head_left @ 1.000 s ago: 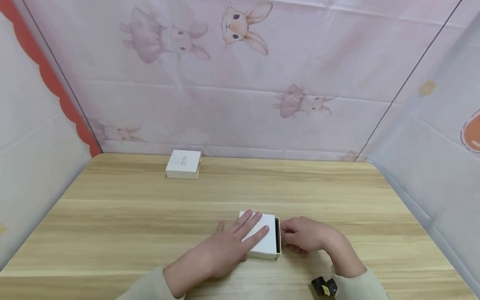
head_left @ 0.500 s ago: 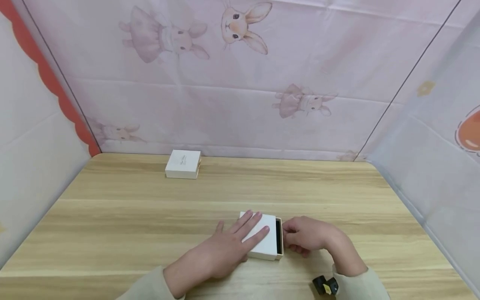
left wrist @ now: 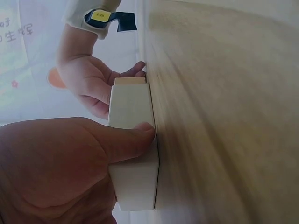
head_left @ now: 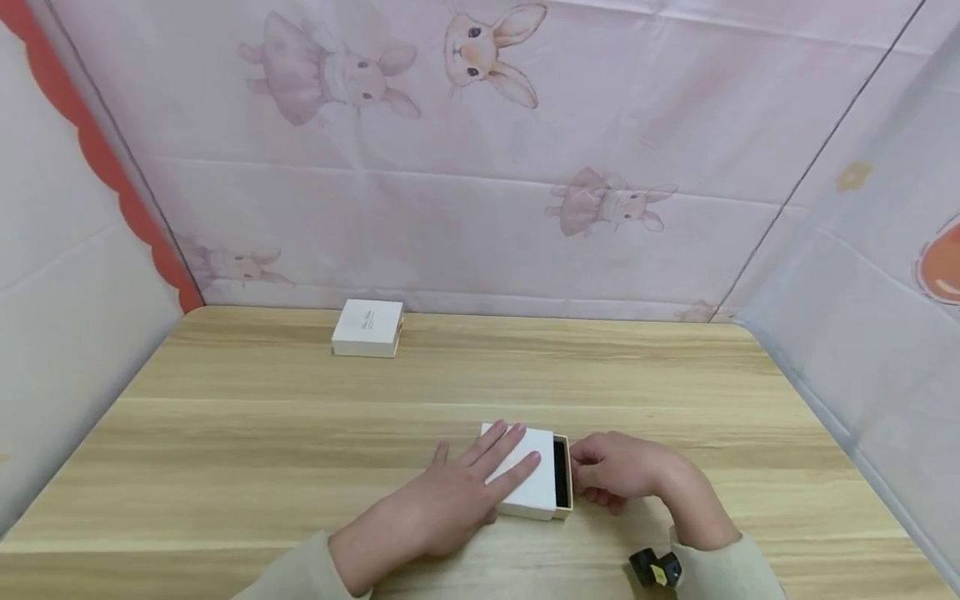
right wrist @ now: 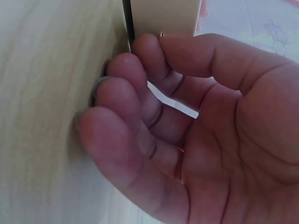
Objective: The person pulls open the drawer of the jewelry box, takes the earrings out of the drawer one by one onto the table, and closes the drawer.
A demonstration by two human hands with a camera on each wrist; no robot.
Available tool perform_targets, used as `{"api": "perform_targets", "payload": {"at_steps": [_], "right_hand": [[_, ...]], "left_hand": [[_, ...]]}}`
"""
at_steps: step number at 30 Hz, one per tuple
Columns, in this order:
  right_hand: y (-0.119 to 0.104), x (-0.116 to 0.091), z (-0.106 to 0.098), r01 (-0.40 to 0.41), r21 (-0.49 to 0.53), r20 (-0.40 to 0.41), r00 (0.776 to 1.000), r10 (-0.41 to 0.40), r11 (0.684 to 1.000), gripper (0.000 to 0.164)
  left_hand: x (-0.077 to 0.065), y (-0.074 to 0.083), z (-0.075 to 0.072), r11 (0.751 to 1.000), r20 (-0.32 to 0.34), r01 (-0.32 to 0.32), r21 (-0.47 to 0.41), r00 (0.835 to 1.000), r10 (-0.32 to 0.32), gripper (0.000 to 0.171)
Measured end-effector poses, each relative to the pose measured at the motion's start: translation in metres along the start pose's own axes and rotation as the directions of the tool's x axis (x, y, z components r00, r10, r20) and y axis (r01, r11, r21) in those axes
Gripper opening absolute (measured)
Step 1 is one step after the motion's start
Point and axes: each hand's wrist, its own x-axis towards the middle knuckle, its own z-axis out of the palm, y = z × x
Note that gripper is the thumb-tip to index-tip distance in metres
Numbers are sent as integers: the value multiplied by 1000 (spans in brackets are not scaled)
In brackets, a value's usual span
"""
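A white drawer box (head_left: 534,475) lies on the table with its dark-lined drawer (head_left: 562,475) slid partly out to the right. My left hand (head_left: 457,500) rests on the box, its fingers straight and spread over the top. In the left wrist view, the thumb (left wrist: 133,142) presses along the side of the sleeve. At the drawer's front, my right hand (head_left: 618,467) pinches with thumb and index finger; a small slit shows beside them in the right wrist view. The piece between the fingertips is mostly hidden. The other right fingers (right wrist: 112,144) curl loosely near the tabletop.
A second white box (head_left: 367,327) with small printing stands at the back left of the wooden table (head_left: 262,450). A black wrist device (head_left: 655,568) sits by the right sleeve. Printed fabric walls (head_left: 465,233) enclose the back and sides.
The drawer has slid a little farther right out of its sleeve, and my right hand has moved right with it. The left hand has stayed on the box.
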Motion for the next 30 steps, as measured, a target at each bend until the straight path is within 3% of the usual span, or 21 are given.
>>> {"api": "perform_targets", "payload": {"at_steps": [30], "right_hand": [[6,-3,-3,-17,53,25,1000,16,998,19]], "left_hand": [[1,-2,3,1000,-11,2,4,1000,-2,71]]}}
